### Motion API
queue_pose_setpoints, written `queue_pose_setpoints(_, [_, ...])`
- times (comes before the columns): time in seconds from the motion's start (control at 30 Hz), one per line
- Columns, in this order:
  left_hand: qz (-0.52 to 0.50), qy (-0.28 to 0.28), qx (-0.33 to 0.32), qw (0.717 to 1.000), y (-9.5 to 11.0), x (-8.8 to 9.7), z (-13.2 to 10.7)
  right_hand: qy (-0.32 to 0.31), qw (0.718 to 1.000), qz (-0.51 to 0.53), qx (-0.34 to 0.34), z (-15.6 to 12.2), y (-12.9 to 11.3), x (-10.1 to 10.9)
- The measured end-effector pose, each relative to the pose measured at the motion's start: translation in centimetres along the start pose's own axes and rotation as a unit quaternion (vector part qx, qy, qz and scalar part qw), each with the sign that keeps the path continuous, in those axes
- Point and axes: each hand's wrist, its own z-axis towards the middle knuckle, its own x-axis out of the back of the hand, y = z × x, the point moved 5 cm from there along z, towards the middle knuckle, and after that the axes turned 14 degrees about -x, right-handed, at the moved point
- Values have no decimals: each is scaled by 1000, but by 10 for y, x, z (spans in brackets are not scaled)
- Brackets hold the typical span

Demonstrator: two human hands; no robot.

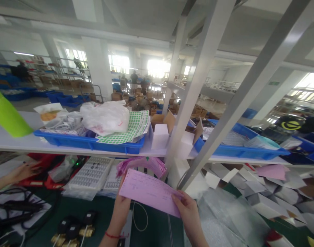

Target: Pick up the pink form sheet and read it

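While gripping pink slip (150, 192) at 6 o'clock in the head view, using both ends. Closed on the 9 o'clock end by fingers of the left hand (123, 202), partly hidden behind the paper; pinched at the 3 o'clock end between thumb and fingers of the right hand (189, 207). Held above green counter (159, 230); unable to tell whether single or layered.

Main risk, judged: tearing. If pulled outward from both ends, likely to give first along the apparent holes at the 9 o'clock edge. Liable also to crease under the right thumb, through too tight a pinch.

Second: mixing. Close in colour to pink bundle (141, 163) just beyond, at 12 o'clock from slip; hence easily confused with, or caught among, curled sheets there. Unable to tell whether touching.

Third: snagging. If lowered toward 7 o'clock, could catch on white cord loop (140, 231).

Fourth: losing. If let go toward 4 o'clock, could slide beneath translucent plastic wrap (223, 212), being light and flat.
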Motion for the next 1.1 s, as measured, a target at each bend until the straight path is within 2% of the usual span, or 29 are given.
queue_pose_setpoints(0.1, [-6, -14, -47, 999, 12, -4, 16, 28, 998, -45, 37, 2, -17, -33])
queue_pose_setpoints(0.17, [-14, -3, -50, 999, 7, -1, 20, 53, 993, -78, 70, 4, -33, -54])
queue_pose_setpoints(0.27, [-42, 22, -16, 999, -12, 5, 16, 90, 982, -118, 114, 8, -54, -78])
queue_pose_setpoints(0.37, [-105, 18, 58, 993, -33, -1, 8, 112, 974, -141, 141, 16, -65, -91])
queue_pose_setpoints(0.47, [-157, 7, 121, 980, -47, -18, 7, 120, 971, -147, 143, 22, -66, -93])
queue_pose_setpoints(0.57, [-184, 21, 140, 973, -51, -36, 16, 127, 972, -146, 134, 26, -60, -84])
queue_pose_setpoints(0.7, [-213, 43, 151, 964, -43, -53, 32, 133, 975, -134, 119, 29, -51, -67])
queue_pose_setpoints(0.77, [-232, 51, 152, 959, -35, -59, 36, 128, 976, -129, 118, 32, -49, -65])
queue_pose_setpoints(0.9, [-248, 94, 156, 952, -26, -60, 42, 118, 976, -126, 136, 35, -52, -76])
queue_pose_setpoints(1.1, [-251, 176, 161, 938, -18, -50, 50, 139, 971, -112, 161, 36, -53, -89])
